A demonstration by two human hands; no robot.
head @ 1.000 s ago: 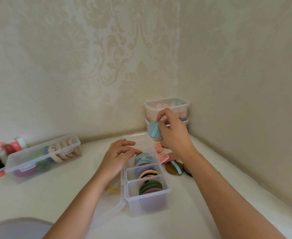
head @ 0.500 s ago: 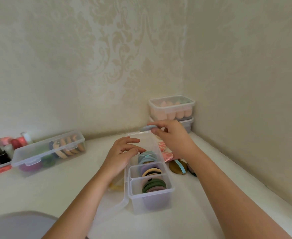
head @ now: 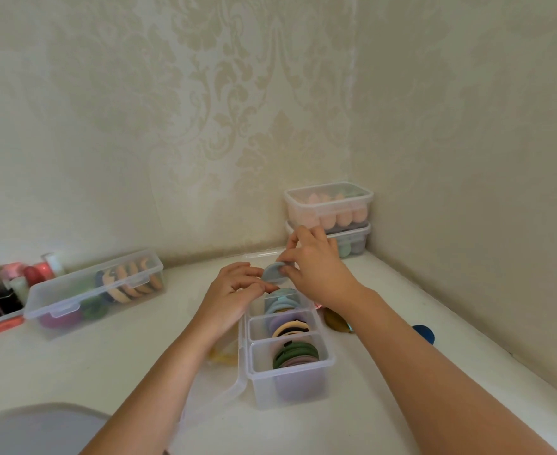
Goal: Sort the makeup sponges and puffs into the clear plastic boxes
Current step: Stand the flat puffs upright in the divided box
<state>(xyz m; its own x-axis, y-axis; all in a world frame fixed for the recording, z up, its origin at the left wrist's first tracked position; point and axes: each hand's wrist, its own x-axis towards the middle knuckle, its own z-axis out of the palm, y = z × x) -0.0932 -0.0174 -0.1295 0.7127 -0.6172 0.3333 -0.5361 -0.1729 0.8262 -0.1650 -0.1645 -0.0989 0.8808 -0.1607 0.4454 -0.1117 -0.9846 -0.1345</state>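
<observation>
A clear divided box [head: 323, 376] stands open on the white counter, its three compartments holding upright round puffs: blue ones at the far end, lilac and cream in the middle, green nearest me. My right hand [head: 316, 267] pinches a blue-grey round puff [head: 272, 273] just above the far compartment. My left hand [head: 234, 290] rests at the box's left rim, its fingertips touching the far compartment's edge beside the puff. Loose puffs lie right of the box: an olive one [head: 334, 320] and a dark blue one [head: 423, 333].
Two lidded clear boxes [head: 328, 205] of sponges are stacked in the back right corner. Another lidded box [head: 96, 290] with puffs sits at left, beside a tray of cosmetics bottles [head: 4, 290]. The divided box's lid [head: 228, 389] hangs open to its left. Walls close in behind and right.
My right hand has brought the blue-grey puff down from in front of the stacked boxes to just above the far compartment. My left hand has stayed at the box's rim.
</observation>
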